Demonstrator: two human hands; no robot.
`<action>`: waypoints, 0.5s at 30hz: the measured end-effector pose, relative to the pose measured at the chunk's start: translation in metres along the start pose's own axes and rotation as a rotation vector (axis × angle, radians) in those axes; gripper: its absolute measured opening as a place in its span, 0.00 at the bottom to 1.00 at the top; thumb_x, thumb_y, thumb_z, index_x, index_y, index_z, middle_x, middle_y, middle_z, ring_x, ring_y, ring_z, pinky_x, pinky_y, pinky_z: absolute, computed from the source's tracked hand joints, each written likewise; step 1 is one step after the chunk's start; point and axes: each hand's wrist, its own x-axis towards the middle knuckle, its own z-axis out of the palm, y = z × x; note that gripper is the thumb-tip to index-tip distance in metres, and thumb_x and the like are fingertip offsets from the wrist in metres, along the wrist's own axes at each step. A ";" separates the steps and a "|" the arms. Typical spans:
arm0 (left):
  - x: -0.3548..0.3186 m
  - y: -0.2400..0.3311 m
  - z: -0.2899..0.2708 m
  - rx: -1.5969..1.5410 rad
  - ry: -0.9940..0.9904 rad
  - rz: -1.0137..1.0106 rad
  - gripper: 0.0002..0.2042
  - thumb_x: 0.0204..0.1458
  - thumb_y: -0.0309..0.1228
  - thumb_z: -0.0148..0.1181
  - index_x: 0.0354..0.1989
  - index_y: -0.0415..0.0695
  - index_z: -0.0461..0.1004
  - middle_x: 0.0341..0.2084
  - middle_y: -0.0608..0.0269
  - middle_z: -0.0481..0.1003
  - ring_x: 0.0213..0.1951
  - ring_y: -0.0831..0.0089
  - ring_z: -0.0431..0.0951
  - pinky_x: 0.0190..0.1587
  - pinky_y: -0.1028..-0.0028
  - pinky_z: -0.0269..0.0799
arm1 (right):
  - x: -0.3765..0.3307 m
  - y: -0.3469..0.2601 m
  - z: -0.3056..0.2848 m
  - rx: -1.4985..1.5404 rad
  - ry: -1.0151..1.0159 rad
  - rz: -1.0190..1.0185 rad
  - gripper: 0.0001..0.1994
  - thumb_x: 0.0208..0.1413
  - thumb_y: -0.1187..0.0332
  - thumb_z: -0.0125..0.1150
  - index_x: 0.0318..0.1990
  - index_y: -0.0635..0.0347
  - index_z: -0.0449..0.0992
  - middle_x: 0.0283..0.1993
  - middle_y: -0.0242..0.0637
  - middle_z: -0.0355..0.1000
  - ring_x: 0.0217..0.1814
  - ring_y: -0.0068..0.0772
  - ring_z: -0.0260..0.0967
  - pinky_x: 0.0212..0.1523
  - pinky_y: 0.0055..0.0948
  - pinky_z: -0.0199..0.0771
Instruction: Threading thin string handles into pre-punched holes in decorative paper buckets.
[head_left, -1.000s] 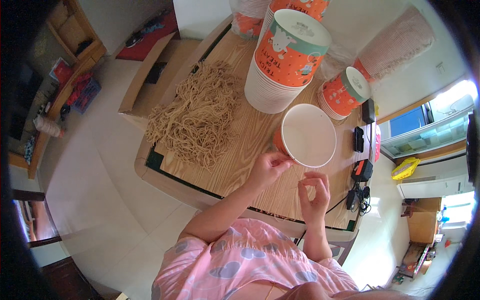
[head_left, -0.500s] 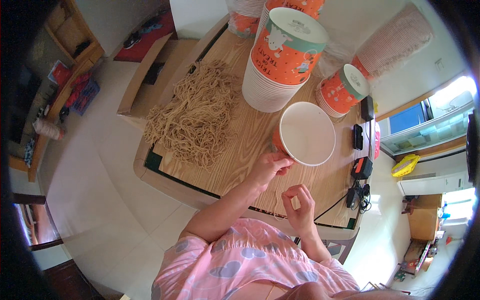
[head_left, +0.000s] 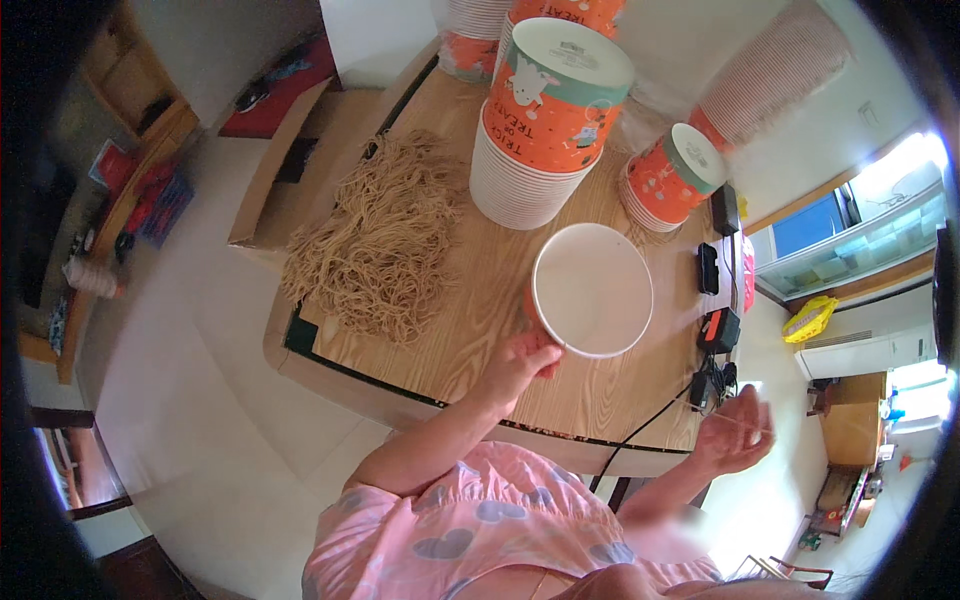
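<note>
Near the table's (head_left: 470, 330) front edge, an empty white paper cup (head_left: 592, 290) is tilted, mouth toward the camera, gripped at its lower rim by the left hand (head_left: 522, 362). Off the table's right corner, the right hand (head_left: 735, 432) hangs open, fingers loosely spread, holding nothing visible. Left lies a heap of tan noodles (head_left: 380, 245); farther back stand orange cup stacks (head_left: 545, 120).

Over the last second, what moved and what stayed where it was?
The right hand, which was close in front of the body holding something small and pale, has swung out to the right past the table edge; nothing clearly shows in it now. The left hand stays at the paper cup. Noodle pile and cup stacks unchanged.
</note>
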 end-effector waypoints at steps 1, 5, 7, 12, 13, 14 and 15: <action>-0.006 -0.006 0.001 -0.036 -0.011 -0.053 0.03 0.52 0.28 0.56 0.31 0.44 0.74 0.26 0.72 0.73 0.26 0.85 0.69 0.32 0.81 0.67 | 0.007 0.004 0.018 0.067 -0.085 0.086 0.06 0.53 0.69 0.57 0.28 0.55 0.67 0.41 0.31 0.64 0.17 0.15 0.53 0.15 0.16 0.57; -0.023 -0.012 0.000 0.129 -0.177 -0.085 0.05 0.52 0.27 0.58 0.34 0.40 0.76 0.26 0.69 0.74 0.27 0.83 0.70 0.33 0.81 0.69 | 0.028 0.011 0.048 0.189 -0.278 0.221 0.06 0.57 0.67 0.53 0.30 0.55 0.69 0.38 0.31 0.66 0.20 0.16 0.58 0.19 0.18 0.64; -0.026 -0.005 -0.026 0.313 -0.130 -0.040 0.05 0.52 0.27 0.58 0.35 0.41 0.76 0.27 0.69 0.74 0.28 0.83 0.71 0.34 0.80 0.69 | 0.032 0.018 0.053 0.270 -0.296 0.235 0.08 0.60 0.65 0.49 0.29 0.53 0.67 0.33 0.28 0.66 0.19 0.17 0.57 0.20 0.20 0.66; -0.011 0.057 -0.040 0.606 0.184 0.358 0.06 0.51 0.28 0.60 0.34 0.40 0.75 0.27 0.67 0.75 0.32 0.81 0.73 0.36 0.79 0.70 | 0.036 0.028 0.052 0.085 -0.147 0.184 0.06 0.59 0.72 0.49 0.35 0.63 0.71 0.35 0.34 0.66 0.17 0.19 0.55 0.18 0.16 0.62; -0.008 0.071 -0.031 0.608 0.187 0.357 0.06 0.51 0.28 0.60 0.34 0.40 0.75 0.27 0.67 0.75 0.32 0.81 0.73 0.36 0.79 0.70 | 0.038 0.029 0.051 -0.273 -0.206 0.141 0.07 0.58 0.73 0.49 0.38 0.66 0.72 0.37 0.39 0.67 0.17 0.19 0.55 0.18 0.15 0.61; -0.006 0.081 -0.020 0.781 0.166 0.531 0.07 0.50 0.27 0.61 0.35 0.39 0.74 0.29 0.64 0.74 0.33 0.76 0.74 0.37 0.76 0.71 | 0.038 0.029 0.052 -0.630 -0.267 0.087 0.09 0.57 0.74 0.50 0.42 0.69 0.72 0.40 0.44 0.68 0.16 0.19 0.56 0.18 0.14 0.60; 0.000 0.089 -0.012 0.951 0.145 0.700 0.08 0.48 0.27 0.61 0.36 0.39 0.74 0.30 0.61 0.74 0.33 0.72 0.74 0.38 0.74 0.71 | 0.041 0.031 0.058 -0.656 -0.344 0.139 0.12 0.54 0.76 0.52 0.46 0.71 0.72 0.44 0.53 0.69 0.15 0.18 0.57 0.17 0.13 0.58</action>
